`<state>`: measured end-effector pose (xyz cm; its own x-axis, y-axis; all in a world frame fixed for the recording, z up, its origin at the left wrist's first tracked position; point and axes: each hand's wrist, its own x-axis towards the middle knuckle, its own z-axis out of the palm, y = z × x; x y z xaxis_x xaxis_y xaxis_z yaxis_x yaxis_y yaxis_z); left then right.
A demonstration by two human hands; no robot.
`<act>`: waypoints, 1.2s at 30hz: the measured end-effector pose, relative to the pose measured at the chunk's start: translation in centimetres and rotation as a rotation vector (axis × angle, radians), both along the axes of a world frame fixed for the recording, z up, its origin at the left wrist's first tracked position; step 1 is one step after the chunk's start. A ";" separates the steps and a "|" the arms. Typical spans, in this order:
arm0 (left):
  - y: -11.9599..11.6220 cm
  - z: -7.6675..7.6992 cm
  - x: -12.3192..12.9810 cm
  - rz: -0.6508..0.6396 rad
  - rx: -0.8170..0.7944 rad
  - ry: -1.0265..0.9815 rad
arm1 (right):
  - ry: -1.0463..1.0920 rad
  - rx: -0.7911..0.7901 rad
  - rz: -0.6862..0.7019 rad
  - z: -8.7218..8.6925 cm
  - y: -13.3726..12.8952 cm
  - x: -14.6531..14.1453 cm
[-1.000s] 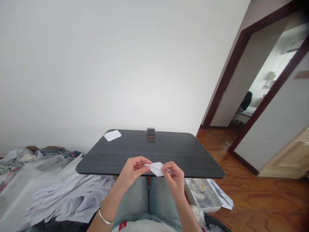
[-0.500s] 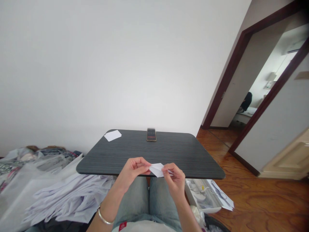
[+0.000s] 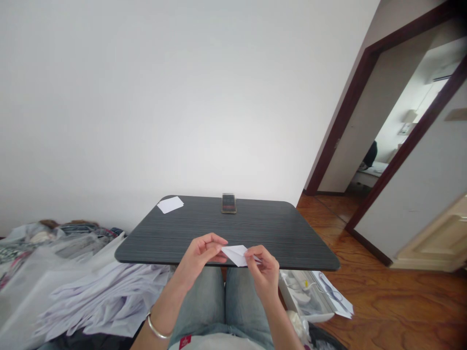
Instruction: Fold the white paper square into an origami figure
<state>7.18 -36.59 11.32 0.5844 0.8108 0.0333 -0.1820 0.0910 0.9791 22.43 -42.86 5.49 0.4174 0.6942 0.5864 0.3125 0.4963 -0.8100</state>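
A small piece of white folded paper [image 3: 236, 254] is held just above the near edge of the dark table [image 3: 219, 226]. It has slanted creases and a pointed left end. My right hand [image 3: 263, 265] pinches its right side between thumb and fingers. At the pointed end, my left hand [image 3: 203, 253] has its thumb and fingers curled about the tip, with more of the point showing beyond the thumb. Part of the paper's right side is hidden behind my right fingers.
White paper sheets [image 3: 170, 204] lie at the table's far left corner. A phone [image 3: 229, 203] leans at the back edge near the wall. Crumpled white cloth [image 3: 105, 299] is piled at the left. On the floor at the right sits an open box [image 3: 306, 296] of oddments.
My left thumb and fingers have slid a little to the left along the folded paper, baring its pointed tip. My right hand has stayed in place on it.
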 end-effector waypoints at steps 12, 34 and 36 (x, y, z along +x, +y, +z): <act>-0.4 -0.2 0.8 0.031 -0.039 0.007 | 0.000 0.021 -0.011 0.1 -0.2 -0.2; -0.6 0.0 0.8 0.028 0.078 0.032 | 0.022 -0.077 0.096 0.6 -0.2 0.0; -0.5 0.0 0.6 -0.008 0.081 0.053 | 0.029 -0.065 0.097 0.6 -0.2 0.0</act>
